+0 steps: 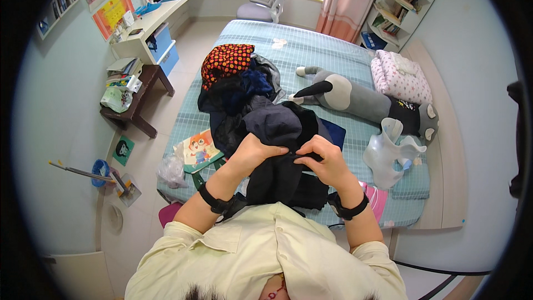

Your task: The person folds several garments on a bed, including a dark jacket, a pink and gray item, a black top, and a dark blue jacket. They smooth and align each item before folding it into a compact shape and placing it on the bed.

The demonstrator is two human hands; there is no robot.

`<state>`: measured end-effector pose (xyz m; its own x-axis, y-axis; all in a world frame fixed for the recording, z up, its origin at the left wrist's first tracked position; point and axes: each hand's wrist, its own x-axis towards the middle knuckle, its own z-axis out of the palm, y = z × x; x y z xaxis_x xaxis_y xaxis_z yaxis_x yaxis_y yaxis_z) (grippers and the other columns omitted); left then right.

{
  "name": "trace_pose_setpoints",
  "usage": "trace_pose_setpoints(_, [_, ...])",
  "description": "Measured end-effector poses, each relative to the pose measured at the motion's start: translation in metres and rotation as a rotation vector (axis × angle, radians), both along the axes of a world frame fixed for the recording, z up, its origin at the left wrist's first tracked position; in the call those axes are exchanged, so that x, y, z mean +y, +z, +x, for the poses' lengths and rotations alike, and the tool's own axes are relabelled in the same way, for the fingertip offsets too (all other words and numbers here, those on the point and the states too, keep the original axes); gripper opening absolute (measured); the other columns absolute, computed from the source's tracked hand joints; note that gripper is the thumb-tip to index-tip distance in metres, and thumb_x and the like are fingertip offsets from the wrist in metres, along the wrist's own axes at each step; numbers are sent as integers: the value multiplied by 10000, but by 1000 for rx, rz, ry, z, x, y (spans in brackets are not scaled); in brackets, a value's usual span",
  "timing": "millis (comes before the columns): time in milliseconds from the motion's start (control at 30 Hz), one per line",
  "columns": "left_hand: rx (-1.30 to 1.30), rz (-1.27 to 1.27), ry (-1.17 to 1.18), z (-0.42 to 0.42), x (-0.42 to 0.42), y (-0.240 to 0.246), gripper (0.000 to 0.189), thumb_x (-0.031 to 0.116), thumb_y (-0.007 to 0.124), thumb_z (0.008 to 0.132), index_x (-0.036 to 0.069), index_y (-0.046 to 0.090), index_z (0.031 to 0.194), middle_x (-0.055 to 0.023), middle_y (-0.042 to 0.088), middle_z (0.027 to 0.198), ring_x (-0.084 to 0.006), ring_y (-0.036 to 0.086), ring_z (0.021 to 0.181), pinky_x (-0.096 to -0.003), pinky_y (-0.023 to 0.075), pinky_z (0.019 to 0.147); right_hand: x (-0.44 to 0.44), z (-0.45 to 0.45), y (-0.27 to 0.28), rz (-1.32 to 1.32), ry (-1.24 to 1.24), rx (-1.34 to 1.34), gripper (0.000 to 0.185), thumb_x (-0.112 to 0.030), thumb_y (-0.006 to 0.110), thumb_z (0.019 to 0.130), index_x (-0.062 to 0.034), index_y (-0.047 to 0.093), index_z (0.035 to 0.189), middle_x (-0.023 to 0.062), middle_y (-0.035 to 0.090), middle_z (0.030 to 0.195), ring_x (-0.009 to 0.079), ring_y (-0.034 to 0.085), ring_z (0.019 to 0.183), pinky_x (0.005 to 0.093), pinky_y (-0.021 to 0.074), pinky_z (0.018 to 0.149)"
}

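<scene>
Both my hands are at a dark garment (272,175) near the bed's front edge. My left hand (260,150) pinches its cloth between thumb and fingers. Close beside it, my right hand (322,158) pinches the same garment with thumb and forefinger. Dark grey cloth (272,123) bulges just beyond my fingers. Behind lies a heap of dark clothes (229,96), topped by a black cloth with orange and red dots (229,62). A folded black cloth (310,191) lies below my right hand, and a dark blue cloth (335,131) shows beyond it.
On the bed (275,33), a long grey plush toy (366,100), a translucent plastic thing (385,158) and a star-print folded quilt (399,77) lie right. A cartoon-print bag (202,150) and clear plastic bag (171,171) lie left. A brown bench (143,104) stands left of the bed.
</scene>
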<state>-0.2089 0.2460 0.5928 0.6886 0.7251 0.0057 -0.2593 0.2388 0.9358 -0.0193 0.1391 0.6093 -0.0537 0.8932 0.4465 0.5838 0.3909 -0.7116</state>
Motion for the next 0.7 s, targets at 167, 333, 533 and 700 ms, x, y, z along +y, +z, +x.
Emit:
trace_pose_setpoints(167, [45,-7,-36,6,-1,-2,464,-93,734,729,0,620,1170,-43,660,1115,-129,610,1003,-277,494,909,8,-3,-6,-97,-68,21,232,-50,797,720,-6,662,903,98,613,834,253,589,770,314,495,680])
trace_pose_setpoints(333, [106,64,-53,6,4,-2,506,-100,732,723,4,596,1199,-38,652,1131,-126,596,1034,-277,477,943,9,0,-13,-153,-73,-7,255,-117,776,762,4,658,953,127,615,856,289,586,809,353,494,726])
trace_pose_setpoints(533, [144,85,-73,8,6,-4,481,-80,735,734,1,602,1189,-35,653,1130,-124,590,1036,-278,467,947,10,1,-25,-138,-27,-83,210,-155,725,806,0,658,932,145,611,849,322,572,834,387,483,736])
trace_pose_setpoints(700, [139,118,-92,10,7,0,431,-49,726,765,-2,614,1179,-35,654,1121,-119,587,1025,-278,468,937,14,-3,-27,37,-9,-97,183,-137,721,798,2,643,888,148,598,821,331,563,819,396,469,717])
